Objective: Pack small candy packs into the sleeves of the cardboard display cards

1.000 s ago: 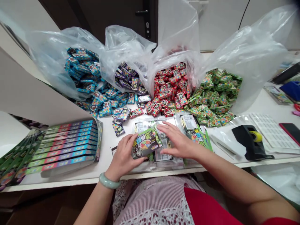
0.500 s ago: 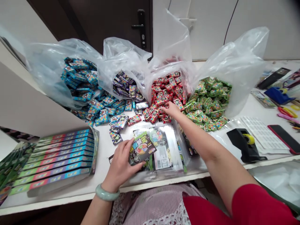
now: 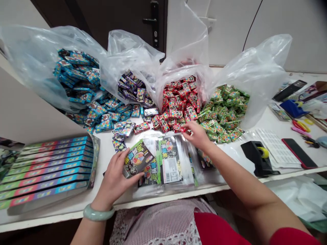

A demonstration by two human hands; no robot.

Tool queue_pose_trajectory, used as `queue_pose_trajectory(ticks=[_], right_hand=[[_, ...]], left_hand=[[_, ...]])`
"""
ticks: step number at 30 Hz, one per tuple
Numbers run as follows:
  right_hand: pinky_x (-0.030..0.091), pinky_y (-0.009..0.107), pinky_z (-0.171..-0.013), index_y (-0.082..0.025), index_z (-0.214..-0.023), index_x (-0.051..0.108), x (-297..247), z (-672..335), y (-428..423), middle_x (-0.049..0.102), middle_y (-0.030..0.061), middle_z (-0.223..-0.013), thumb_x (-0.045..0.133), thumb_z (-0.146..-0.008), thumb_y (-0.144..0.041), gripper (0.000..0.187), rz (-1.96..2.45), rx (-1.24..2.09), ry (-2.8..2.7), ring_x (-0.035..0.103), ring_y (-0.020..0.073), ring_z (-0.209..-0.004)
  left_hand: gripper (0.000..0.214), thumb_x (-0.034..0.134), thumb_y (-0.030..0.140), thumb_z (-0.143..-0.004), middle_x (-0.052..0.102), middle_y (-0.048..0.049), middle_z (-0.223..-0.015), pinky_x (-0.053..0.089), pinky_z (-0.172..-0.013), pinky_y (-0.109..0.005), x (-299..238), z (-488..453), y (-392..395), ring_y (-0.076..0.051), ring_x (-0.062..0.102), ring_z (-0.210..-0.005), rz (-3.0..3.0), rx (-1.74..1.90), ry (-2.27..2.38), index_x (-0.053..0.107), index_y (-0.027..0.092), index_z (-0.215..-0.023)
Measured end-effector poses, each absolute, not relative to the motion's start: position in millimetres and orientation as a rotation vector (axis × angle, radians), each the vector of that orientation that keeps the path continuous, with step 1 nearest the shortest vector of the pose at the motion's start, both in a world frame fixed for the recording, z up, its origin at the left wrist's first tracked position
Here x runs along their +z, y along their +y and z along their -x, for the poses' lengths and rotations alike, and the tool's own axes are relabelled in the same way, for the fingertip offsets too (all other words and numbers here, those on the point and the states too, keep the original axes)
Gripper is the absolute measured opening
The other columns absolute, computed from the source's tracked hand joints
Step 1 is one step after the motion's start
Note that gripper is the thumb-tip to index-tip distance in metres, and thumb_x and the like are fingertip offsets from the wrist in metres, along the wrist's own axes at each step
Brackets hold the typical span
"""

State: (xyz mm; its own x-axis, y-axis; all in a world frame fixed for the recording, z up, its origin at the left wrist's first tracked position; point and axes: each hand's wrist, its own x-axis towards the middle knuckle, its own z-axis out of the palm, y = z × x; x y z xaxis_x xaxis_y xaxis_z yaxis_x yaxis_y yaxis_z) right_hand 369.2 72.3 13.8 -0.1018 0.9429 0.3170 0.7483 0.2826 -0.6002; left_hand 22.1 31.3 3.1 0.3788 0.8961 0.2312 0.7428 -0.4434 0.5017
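Observation:
My left hand, a pale green bangle on its wrist, grips a black printed pouch with a green top edge. That pouch tilts above a stack of flat printed pouches in clear plastic. Away to the right, my right hand pinches a small red packet at the front of the red packets, which spill from a clear bag. Purple packets and blue packets lie to the left, green packets to the right, each kind spilling from its own clear bag.
An open box with rows of coloured packets stands at the left. Along the right side are a black tape dispenser, label sheets, a phone, scissors and a blue tape dispenser. The table's front edge runs before me.
My right hand has drawn back from the red pile toward me, with a red packet in its fingers. My left hand and its pouch have shifted left; the whole view has shifted somewhat too.

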Motion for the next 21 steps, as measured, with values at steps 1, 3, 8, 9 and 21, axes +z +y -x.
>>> queue_pose_trajectory(ticks=[1, 3, 8, 9, 21], right_hand=[[0.048, 0.039, -0.081, -0.017, -0.098, 0.064, 14.9, -363.7, 60.8, 0.064, 0.0088, -0.092, 0.059, -0.083, -0.023, 0.017, 1.427, 0.311, -2.089, 0.058, 0.0214, -0.086], [0.047, 0.040, -0.080, -0.015, -0.102, 0.063, 16.1, -355.5, 44.1, 0.064, 0.0115, -0.093, 0.059, -0.085, -0.025, 0.020, 1.323, 0.290, -2.377, 0.058, 0.0235, -0.089], [0.037, 0.049, -0.101, -0.020, -0.134, 0.044, 13.3, -363.9, 46.0, 0.049, 0.0161, -0.135, 0.075, -0.071, -0.045, 0.074, 1.308, 0.501, -2.490, 0.042, 0.0292, -0.126], [0.032, 0.052, -0.105, -0.022, -0.137, 0.041, 11.4, -367.7, 50.8, 0.042, 0.0156, -0.142, 0.078, -0.067, -0.046, 0.084, 1.327, 0.534, -2.504, 0.035, 0.0306, -0.132], [0.033, 0.047, -0.105, -0.022, -0.136, 0.044, 62.7, -336.3, 32.8, 0.046, 0.0126, -0.134, 0.069, -0.074, -0.033, 0.068, 1.270, 0.246, -2.464, 0.041, 0.0300, -0.124]], left_hand=[[0.083, 0.068, 0.054, -0.073, 0.044, -0.0127, -0.128, 0.039, -0.104, -0.053, 3.9, -23.9, 30.6, -0.033, 0.045, -0.121, -2.330, 0.677, 1.433, 0.029, 0.024, -0.140], [0.084, 0.068, 0.054, -0.073, 0.043, -0.0124, -0.129, 0.038, -0.104, -0.052, 5.6, -26.3, 28.5, -0.032, 0.044, -0.122, -2.335, 0.657, 1.422, 0.028, 0.025, -0.141], [0.083, 0.067, 0.054, -0.074, 0.042, -0.0117, -0.131, 0.037, -0.106, -0.050, 8.6, -26.6, 23.8, -0.032, 0.042, -0.125, -2.363, 0.593, 1.390, 0.028, 0.025, -0.141], [0.082, 0.067, 0.054, -0.074, 0.042, -0.0117, -0.131, 0.037, -0.106, -0.049, 9.0, -26.9, 23.4, -0.032, 0.042, -0.125, -2.368, 0.574, 1.376, 0.029, 0.025, -0.140], [0.088, 0.072, 0.047, -0.071, 0.041, -0.0143, -0.132, 0.037, -0.104, -0.050, 7.4, -32.8, 21.0, -0.032, 0.042, -0.124, -2.462, 0.529, 1.278, 0.026, 0.022, -0.142]])
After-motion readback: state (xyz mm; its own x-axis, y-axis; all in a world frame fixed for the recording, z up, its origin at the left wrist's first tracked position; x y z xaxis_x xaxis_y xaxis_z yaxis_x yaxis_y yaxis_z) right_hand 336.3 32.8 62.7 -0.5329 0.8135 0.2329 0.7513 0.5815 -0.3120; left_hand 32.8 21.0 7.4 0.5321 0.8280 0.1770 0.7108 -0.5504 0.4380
